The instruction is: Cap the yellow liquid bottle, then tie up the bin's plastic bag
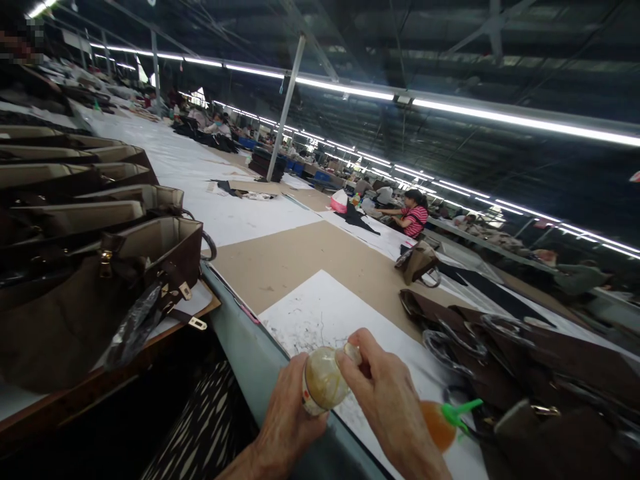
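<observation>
"What is being gripped?"
"The left hand (285,403) is wrapping round a clear bottle (327,375) between both hands; the right hand (383,393) is pinching its top."
"Beside that?"
"A green-tipped bottle (441,425) is showing by the right hand, brown bags (570,350) lying farther right."

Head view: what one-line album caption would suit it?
Left hand grips a labelled transparent bottle, right hand pinches its top, with brown handbags on either side.

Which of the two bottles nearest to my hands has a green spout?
The orange bottle beside your right hand: its green spout slants toward the right. The clear bottle, gripped by your left hand, shows no green.
</observation>
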The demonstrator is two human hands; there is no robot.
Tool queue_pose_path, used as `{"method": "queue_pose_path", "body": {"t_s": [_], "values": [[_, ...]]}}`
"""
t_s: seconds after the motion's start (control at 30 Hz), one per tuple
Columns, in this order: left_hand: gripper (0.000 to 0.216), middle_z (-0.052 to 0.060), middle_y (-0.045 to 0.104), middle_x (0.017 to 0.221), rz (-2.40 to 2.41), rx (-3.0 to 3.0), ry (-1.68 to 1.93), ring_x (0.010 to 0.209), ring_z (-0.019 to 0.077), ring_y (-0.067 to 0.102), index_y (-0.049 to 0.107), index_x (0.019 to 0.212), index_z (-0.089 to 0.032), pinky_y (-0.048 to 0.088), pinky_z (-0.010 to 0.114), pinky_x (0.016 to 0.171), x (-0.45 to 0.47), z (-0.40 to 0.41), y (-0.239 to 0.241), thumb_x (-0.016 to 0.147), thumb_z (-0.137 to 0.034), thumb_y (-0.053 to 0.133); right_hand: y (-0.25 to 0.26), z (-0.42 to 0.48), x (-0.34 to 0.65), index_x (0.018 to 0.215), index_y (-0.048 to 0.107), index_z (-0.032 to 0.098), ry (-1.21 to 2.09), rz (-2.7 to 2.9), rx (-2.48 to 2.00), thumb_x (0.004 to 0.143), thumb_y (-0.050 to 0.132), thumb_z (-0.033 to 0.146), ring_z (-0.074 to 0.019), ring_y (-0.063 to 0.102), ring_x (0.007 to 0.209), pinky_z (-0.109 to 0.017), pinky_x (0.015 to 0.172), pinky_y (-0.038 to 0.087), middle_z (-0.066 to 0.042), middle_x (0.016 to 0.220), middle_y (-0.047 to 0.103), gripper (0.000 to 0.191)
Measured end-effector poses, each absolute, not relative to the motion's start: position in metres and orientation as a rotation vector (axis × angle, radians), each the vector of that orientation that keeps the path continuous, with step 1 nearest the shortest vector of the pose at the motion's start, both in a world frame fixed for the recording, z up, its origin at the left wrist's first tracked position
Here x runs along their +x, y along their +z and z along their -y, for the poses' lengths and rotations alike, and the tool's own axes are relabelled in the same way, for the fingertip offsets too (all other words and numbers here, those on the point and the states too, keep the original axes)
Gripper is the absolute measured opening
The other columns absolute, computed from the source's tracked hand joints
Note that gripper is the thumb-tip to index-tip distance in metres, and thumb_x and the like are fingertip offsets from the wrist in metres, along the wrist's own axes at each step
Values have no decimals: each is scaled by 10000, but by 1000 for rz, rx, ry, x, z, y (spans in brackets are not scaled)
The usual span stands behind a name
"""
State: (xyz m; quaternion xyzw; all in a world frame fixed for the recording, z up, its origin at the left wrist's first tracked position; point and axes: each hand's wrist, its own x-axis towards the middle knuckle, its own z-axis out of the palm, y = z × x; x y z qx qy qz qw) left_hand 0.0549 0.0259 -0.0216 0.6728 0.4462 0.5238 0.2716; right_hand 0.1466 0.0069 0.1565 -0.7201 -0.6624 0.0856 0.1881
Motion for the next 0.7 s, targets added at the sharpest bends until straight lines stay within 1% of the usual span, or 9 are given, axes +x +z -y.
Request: {"method": "queue_pose_path", "body": {"t_s": [0.1,0.17,0.23,0.3,0.33,0.4,0.5,0.6,0.7], "values": [[679,105,515,1135,-1105,1708,1293,1045,263,504,314,1209,-166,440,408,892,46,-26,-8,580,-84,558,153,-5,144,767,475,239,250,1833,-1992,810,421,349,-129,452,509,-244,504,264,63,536,486,130],[715,93,512,1154,-997,1618,1215,1065,262,491,312,1229,-179,429,396,909,39,-27,-2,571,-81,572,148,-4,144,896,498,241,352,1783,-1929,809,424,360,-138,474,550,-243,527,302,56,578,500,164],[750,81,496,1174,-902,1537,1178,1078,261,478,315,1253,-194,422,380,916,33,-30,0,568,-91,603,137,-3,146,1110,442,227,468,1724,-1875,771,474,368,-149,494,606,-247,565,349,39,680,526,368],[775,85,442,1229,-879,1489,1198,1121,275,440,338,1257,-200,404,375,939,29,-33,-1,552,-111,647,120,-1,150,1272,303,192,540,1664,-1871,694,547,351,-163,508,664,-271,614,392,-7,868,554,647],[780,91,404,1261,-884,1487,1215,1152,287,409,361,1248,-199,385,379,961,28,-35,-2,537,-122,670,109,0,153,1306,253,175,556,1630,-1876,651,574,329,-177,522,721,-288,656,409,-42,987,547,746],[757,91,350,1293,-892,1516,1240,1206,298,345,415,1215,-198,320,387,1020,26,-38,-1,517,-124,698,87,1,157,1320,237,159,632,1577,-1810,586,608,290,-224,517,937,-322,801,406,-95,1201,478,833],[659,70,386,1236,-851,1551,1224,1165,264,389,469,1156,-207,322,362,1013,22,-39,8,542,-90,679,63,0,160,1303,308,179,931,1547,-1531,581,625,324,-263,377,1194,-364,965,312,-87,1309,433,802],[634,41,469,1118,-790,1532,1168,1034,228,489,486,1129,-209,410,311,899,15,-38,22,539,-20,626,57,-4,159,1245,417,209,1141,1535,-1309,615,612,319,-254,404,1185,-376,977,301,-54,1267,493,669],[700,25,527,1066,-730,1471,1070,1020,230,510,479,1147,-205,409,296,894,6,-38,31,504,37,612,58,-10,159,1203,472,209,1191,1516,-1221,591,633,245,-245,476,1104,-365,939,344,-42,1197,545,634]]}}
